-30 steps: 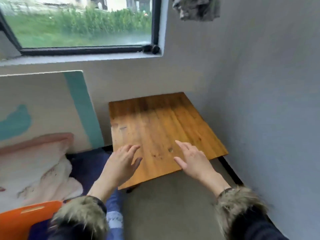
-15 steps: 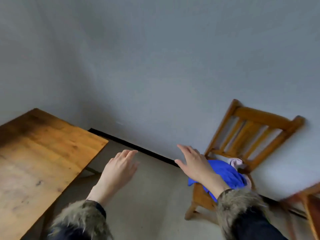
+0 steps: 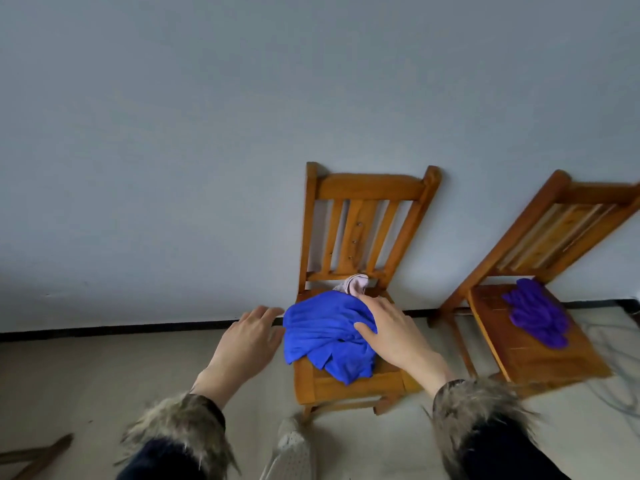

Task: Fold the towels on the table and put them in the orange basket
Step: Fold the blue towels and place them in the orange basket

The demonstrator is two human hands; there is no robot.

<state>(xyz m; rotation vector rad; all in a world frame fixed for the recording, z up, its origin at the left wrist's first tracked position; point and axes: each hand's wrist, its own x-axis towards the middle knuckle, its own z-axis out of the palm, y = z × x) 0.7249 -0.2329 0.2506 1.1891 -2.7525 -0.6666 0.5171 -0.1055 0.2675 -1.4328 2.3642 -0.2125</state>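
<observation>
A crumpled bright blue towel [image 3: 322, 336] lies heaped on the seat of a wooden chair [image 3: 349, 384] that stands against the wall. A pale pink cloth [image 3: 356, 284] pokes out behind the heap. My right hand [image 3: 393, 332] hovers over the towel's right side with fingers spread, touching or nearly touching it. My left hand [image 3: 247, 341] is open just left of the towel, fingers apart, holding nothing. The orange basket and the table top are out of view.
A second wooden chair [image 3: 540, 355] stands to the right with a purple cloth [image 3: 535, 311] on its seat. Cables [image 3: 620, 375] trail on the floor at far right. My shoe [image 3: 291, 452] is at the bottom. A wooden leg [image 3: 38, 455] shows at bottom left.
My view has swung right, away from the table and the orange basket, to the chairs. Both open hands have come up to the blue towel on the nearer chair.
</observation>
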